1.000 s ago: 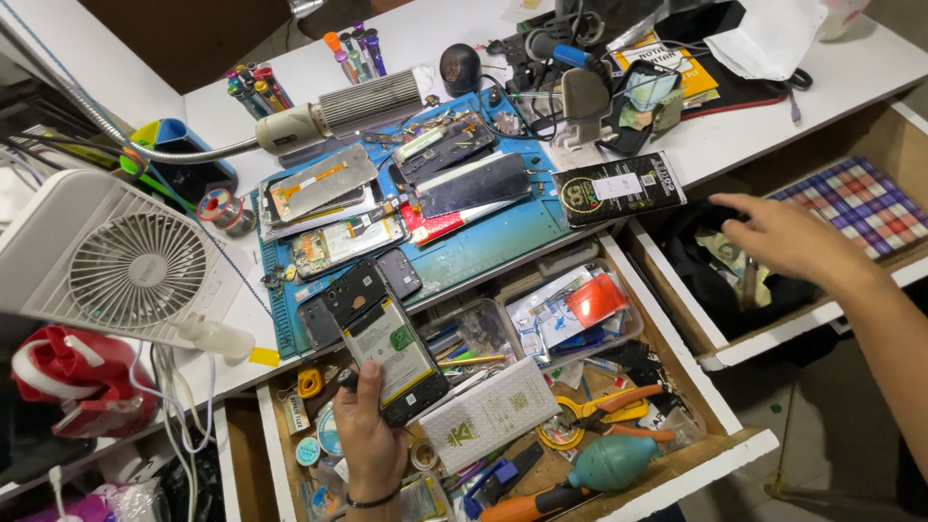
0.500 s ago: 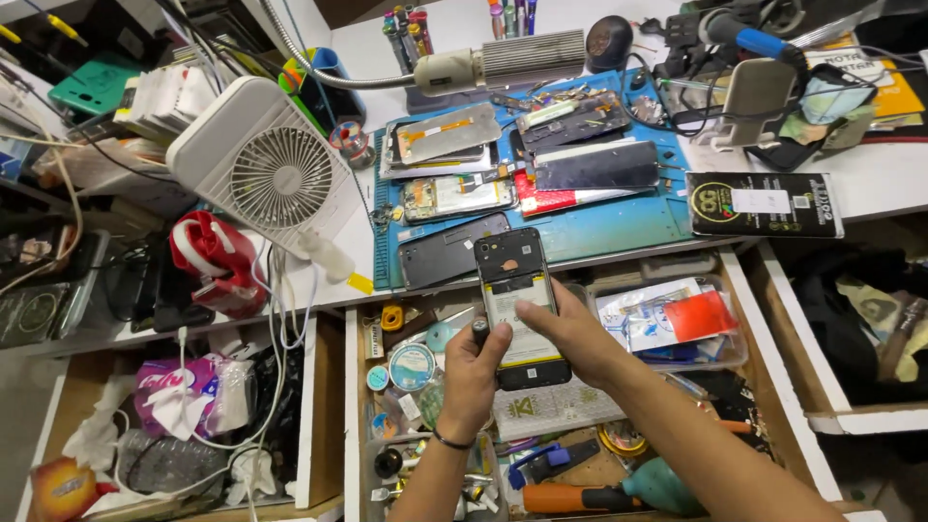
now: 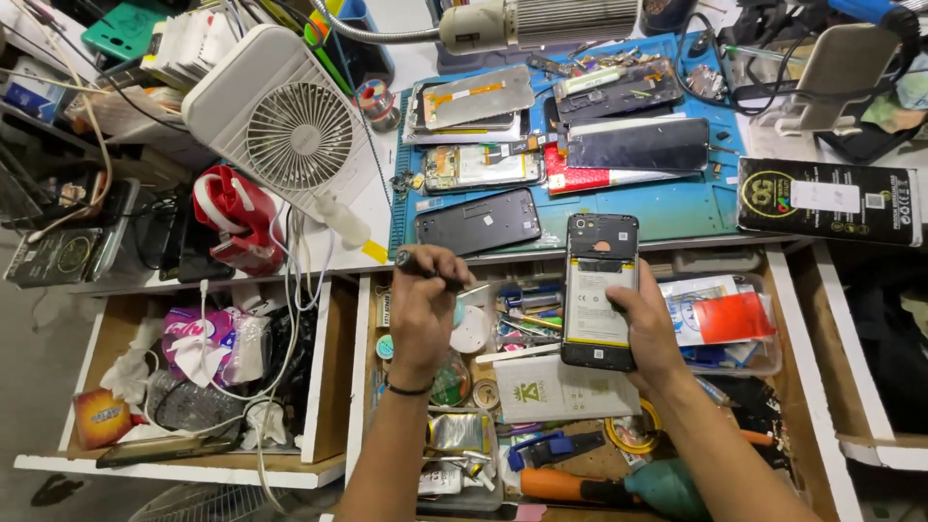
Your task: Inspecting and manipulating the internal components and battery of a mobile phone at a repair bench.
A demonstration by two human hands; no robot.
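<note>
Head view: right hand [image 3: 650,333] grips opened phone [image 3: 598,290], battery exposed; left hand [image 3: 425,309] clasps dark tool [image 3: 425,266].

Right hand [image 3: 650,333]: you grip an opened phone [image 3: 599,290] by its lower right edge, back cover off, battery facing up, held over the open middle drawer [image 3: 817,387].
Left hand [image 3: 425,304]: your fingers close around a dark-handled tool [image 3: 425,266], its handle lying across your knuckles, just left of the phone.
Drawer under your hands: crammed with small tools, a white card, clear plastic boxes, an orange-handled screwdriver [image 3: 570,486].
Counter [image 3: 382,208]: a blue work mat [image 3: 677,208] carries several dismantled phones and loose screens; a black phone back [image 3: 478,220] lies nearest you.
Left of the mat: a white fan [image 3: 290,130], tilted, beside a red object [image 3: 232,217].
Right of the mat: a black flat box [image 3: 826,201].
</note>
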